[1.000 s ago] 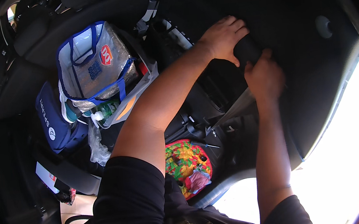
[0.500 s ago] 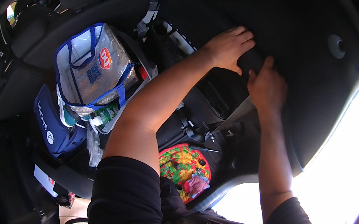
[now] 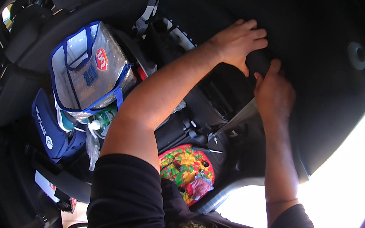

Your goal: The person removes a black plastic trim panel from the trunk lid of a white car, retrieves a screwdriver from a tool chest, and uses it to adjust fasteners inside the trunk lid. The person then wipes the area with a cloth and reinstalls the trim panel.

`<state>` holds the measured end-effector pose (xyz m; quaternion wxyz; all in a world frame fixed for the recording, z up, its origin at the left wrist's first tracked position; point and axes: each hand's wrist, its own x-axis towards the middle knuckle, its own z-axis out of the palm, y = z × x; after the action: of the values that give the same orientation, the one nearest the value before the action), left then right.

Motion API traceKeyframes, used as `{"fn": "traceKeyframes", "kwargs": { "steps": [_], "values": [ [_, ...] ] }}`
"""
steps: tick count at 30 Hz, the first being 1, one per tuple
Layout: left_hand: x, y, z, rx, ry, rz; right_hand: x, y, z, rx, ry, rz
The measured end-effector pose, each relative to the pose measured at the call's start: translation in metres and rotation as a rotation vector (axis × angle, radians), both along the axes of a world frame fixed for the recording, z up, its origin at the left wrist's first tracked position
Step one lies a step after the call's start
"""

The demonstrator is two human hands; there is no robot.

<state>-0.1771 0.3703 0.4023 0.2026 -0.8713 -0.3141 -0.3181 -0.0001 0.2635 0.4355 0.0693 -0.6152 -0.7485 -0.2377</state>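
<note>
I am inside a vehicle's cargo area, with both hands on the black side trim panel (image 3: 316, 33) at the right. My left hand (image 3: 242, 43) reaches across, its fingers curled over the panel's raised edge and its thumb pointing down. Just below it, my right hand (image 3: 274, 90) grips the same edge, with its fingertips bent over the dark surface. A short stretch of panel shows between the two hands. The far side of the edge, under the fingers, is hidden. Below the left hand there is a dark opening (image 3: 220, 96) in the side wall.
An insulated silver bag (image 3: 113, 50) with blue trim stands at the left, beside a navy bag (image 3: 44, 133) and a green bottle (image 3: 104, 120). Lower down lie a colourful floral cloth (image 3: 183, 163) and a screwdriver (image 3: 213, 150). Bright daylight enters at lower right.
Both hands stay on the panel edge, with the left fingers slightly farther right and more spread. The whole view has shifted a little.
</note>
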Motion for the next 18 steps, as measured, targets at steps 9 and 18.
{"fn": "traceKeyframes", "kwargs": {
  "steps": [9,18],
  "values": [
    [-0.008,0.008,-0.010,0.011,-0.032,-0.001,0.000,0.001,-0.001,0.025,-0.046,-0.018],
    [-0.073,0.035,-0.021,-0.017,-0.090,0.241,0.000,0.001,0.000,-0.004,0.010,-0.029]
  ]
}}
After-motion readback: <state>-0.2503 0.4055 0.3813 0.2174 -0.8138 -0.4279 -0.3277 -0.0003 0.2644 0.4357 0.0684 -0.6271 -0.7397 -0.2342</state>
